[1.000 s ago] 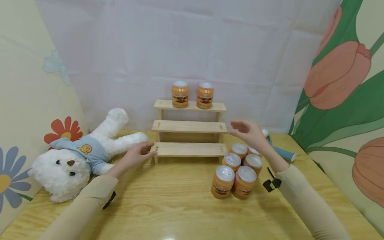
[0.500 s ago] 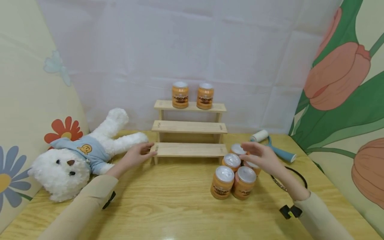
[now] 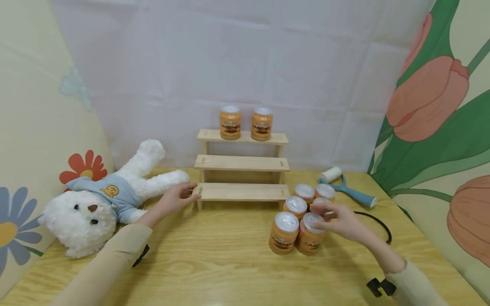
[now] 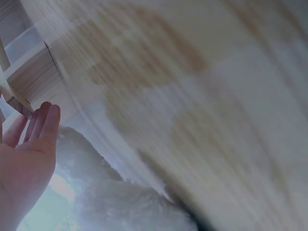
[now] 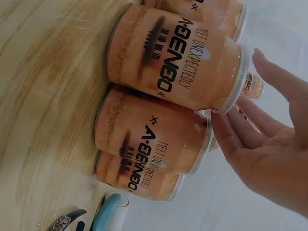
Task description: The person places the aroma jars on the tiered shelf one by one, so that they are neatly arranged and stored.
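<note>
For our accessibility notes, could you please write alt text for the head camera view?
A person's right hand reaches onto a cluster of orange cans on a wooden table, while the left hand rests against the bottom step of a small three-step wooden shelf. Two more cans stand on its top step; a white teddy bear lies at left.

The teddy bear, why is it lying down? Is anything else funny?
The white teddy bear lies flopped on its back beside the wooden step shelf, feet toward the wall. The orange cans all stand upright; nothing looks spilled or broken.
</note>
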The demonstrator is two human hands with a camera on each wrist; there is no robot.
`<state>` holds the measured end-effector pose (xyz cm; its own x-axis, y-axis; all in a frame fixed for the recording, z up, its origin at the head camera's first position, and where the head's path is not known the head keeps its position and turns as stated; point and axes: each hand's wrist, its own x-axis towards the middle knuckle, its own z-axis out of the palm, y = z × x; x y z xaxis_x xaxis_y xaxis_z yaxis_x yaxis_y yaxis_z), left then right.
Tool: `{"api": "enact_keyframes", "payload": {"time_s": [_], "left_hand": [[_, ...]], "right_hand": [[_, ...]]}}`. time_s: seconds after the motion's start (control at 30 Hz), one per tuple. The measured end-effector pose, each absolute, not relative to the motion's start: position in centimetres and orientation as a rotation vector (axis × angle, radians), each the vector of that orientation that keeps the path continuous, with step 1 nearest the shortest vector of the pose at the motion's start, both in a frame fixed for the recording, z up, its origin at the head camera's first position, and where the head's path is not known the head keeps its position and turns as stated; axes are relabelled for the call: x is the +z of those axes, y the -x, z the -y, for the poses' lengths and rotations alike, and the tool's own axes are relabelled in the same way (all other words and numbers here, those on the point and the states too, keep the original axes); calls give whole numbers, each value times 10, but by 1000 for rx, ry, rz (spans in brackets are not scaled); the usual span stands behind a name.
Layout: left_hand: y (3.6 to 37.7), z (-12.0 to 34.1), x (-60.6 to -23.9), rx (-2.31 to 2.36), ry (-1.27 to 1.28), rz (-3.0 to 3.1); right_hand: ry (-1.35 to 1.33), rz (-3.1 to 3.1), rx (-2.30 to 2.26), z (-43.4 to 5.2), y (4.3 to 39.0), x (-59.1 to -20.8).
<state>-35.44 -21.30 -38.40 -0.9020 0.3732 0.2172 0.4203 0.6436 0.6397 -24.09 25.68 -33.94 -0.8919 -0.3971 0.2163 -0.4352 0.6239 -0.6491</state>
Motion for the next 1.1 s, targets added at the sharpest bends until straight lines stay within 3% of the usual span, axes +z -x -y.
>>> {"api": "enact_keyframes", "payload": {"time_s": [0.43, 0.83, 1.1], "left_hand": [[354, 212, -385, -1092, 673, 2792], [355, 213, -384, -1084, 694, 2779], [356, 213, -385, -1080, 676, 2797]], "right_hand": [[-582, 2775, 1006, -251, 232, -349], [-661, 2817, 926, -256, 217, -351], [-524, 2778, 865, -245, 213, -358]]}}
